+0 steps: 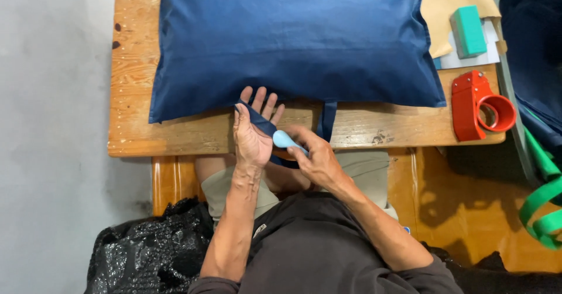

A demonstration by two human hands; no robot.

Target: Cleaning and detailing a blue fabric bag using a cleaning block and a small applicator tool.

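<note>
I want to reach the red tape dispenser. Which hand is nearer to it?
Right. The right hand, holding a light blue tool, is at the table's front edge, closer to the red tape dispenser. The left hand holds a navy strap farther left.

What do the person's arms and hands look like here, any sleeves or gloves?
Both hands bare: left hand and right hand have no gloves, rings or watch visible. Forearms uncovered. Dark grey sleeves are pushed up near the elbows.
</note>
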